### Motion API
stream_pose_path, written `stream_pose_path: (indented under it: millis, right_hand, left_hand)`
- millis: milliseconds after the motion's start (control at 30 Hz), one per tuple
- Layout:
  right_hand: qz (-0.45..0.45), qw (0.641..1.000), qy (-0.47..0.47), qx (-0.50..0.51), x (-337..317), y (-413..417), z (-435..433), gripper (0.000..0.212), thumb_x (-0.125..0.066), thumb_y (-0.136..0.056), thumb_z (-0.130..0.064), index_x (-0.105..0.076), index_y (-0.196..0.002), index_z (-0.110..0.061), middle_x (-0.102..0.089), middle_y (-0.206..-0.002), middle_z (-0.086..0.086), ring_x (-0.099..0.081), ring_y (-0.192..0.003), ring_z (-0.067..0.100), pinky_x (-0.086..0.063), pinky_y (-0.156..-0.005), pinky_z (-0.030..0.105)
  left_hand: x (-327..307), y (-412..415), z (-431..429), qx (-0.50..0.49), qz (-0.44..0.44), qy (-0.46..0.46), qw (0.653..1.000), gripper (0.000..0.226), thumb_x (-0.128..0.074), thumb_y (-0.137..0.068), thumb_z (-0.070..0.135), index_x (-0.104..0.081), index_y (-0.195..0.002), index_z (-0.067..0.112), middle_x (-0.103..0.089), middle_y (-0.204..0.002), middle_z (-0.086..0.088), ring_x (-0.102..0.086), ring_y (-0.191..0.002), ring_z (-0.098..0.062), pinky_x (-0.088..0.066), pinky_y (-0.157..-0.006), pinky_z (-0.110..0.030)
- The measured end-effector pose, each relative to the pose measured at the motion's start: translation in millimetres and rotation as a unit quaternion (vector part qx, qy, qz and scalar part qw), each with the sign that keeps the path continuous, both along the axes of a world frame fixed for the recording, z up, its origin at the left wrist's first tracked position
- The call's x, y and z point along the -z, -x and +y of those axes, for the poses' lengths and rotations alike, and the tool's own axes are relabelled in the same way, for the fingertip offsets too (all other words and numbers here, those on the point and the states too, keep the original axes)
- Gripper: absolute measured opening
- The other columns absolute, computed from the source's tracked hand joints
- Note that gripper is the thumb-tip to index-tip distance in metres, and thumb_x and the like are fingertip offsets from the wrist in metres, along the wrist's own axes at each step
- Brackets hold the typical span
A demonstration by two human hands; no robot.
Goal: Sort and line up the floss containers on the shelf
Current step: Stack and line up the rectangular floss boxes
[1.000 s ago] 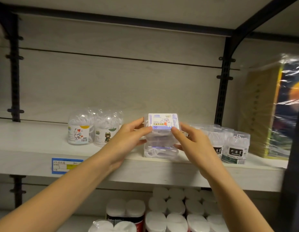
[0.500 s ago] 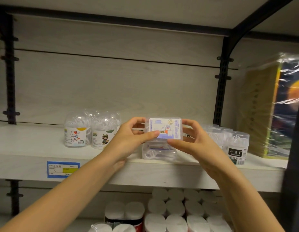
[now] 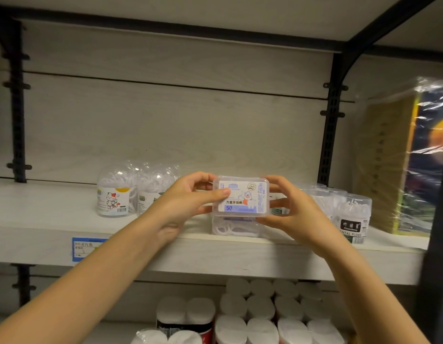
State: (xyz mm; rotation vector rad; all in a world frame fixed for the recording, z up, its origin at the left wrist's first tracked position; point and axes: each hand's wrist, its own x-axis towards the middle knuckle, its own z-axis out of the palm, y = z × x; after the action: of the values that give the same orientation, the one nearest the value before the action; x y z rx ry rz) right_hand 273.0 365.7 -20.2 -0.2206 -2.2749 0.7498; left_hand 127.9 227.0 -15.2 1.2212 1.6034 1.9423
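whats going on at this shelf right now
A person holds a flat rectangular floss box in both hands, left hand and right hand pinching its ends, label facing the camera. It is over a second clear box on the shelf. Round floss jars stand on either side.

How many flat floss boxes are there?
2: one floss box held between the left hand and right hand; a second floss box on the shelf just below. Hands may hide more.

A pale wood-grain shelf (image 3: 215, 254) spans the view, with a matching back panel (image 3: 166, 125) rising behind it. Black slotted uprights (image 3: 328, 135) stand against that panel toward each end of the shelf, and another pale board (image 3: 190, 6) lies above it.
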Motion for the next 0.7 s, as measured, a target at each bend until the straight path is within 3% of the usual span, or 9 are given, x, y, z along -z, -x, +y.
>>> stream_pose_path:
  millis: [100,200,300,400,533,700]
  right_hand:
    - [-0.001,1.0,0.014,-0.006,2,-1,3,0.058,-0.075,-0.074,-0.013,-0.044,-0.116,-0.038,-0.057,-0.113,-0.014,-0.061,-0.091,0.001,-0.054,-0.072,0.019]
    - [0.01,0.999,0.029,-0.018,4,-3,5,0.056,-0.077,-0.072,-0.013,-0.046,-0.11,-0.042,-0.06,-0.111,-0.012,-0.063,-0.092,0.007,-0.056,-0.08,0.028]
    - [0.031,0.998,0.041,-0.025,5,-7,5,0.057,-0.078,-0.071,-0.012,-0.047,-0.106,-0.044,-0.06,-0.107,-0.016,-0.064,-0.091,0.007,-0.056,-0.077,0.026]
    - [0.046,0.996,0.063,-0.034,5,-14,6,0.057,-0.078,-0.07,-0.013,-0.05,-0.114,-0.039,-0.061,-0.107,-0.018,-0.065,-0.088,0.002,-0.053,-0.067,0.02]
    - [0.047,0.994,0.081,-0.051,5,-24,4,0.058,-0.078,-0.068,-0.013,-0.051,-0.114,-0.038,-0.063,-0.108,-0.016,-0.065,-0.089,0.002,-0.055,-0.076,0.027]
    - [0.043,0.991,0.101,-0.081,7,-29,-1,0.057,-0.079,-0.066,-0.012,-0.054,-0.111,-0.036,-0.066,-0.108,-0.011,-0.067,-0.092,0.008,-0.056,-0.079,0.032]
  left_hand:
    - [-3,6,-8,0.005,-0.005,-0.007,1.0,0.018,-0.066,-0.078,0.007,-0.062,-0.096,0.011,-0.067,-0.095,-0.006,-0.066,-0.084,-0.012,-0.056,-0.074,-0.022]
    - [-12,16,-29,-0.004,-0.001,-0.042,0.999,0.016,-0.066,-0.074,0.013,-0.063,-0.089,0.012,-0.07,-0.083,0.0,-0.067,-0.072,-0.005,-0.056,-0.065,-0.016]
    - [-18,30,-56,-0.023,0.01,-0.07,0.997,0.033,-0.076,-0.057,0.027,-0.066,-0.085,0.014,-0.074,-0.081,0.001,-0.069,-0.075,-0.007,-0.055,-0.061,-0.016]
    - [-16,42,-74,-0.054,0.019,-0.06,0.997,0.068,-0.09,-0.028,0.044,-0.068,-0.086,0.016,-0.075,-0.087,-0.002,-0.071,-0.081,-0.01,-0.058,-0.067,-0.02]
    - [-4,44,-80,-0.082,-0.001,-0.044,0.996,0.057,-0.085,-0.035,0.034,-0.067,-0.086,0.015,-0.069,-0.083,-0.005,-0.07,-0.071,-0.007,-0.056,-0.058,-0.017]
    - [4,38,-83,-0.094,-0.004,-0.035,0.995,0.087,-0.09,-0.012,0.047,-0.068,-0.09,0.015,-0.071,-0.071,0.004,-0.071,-0.072,-0.008,-0.053,-0.055,-0.016]
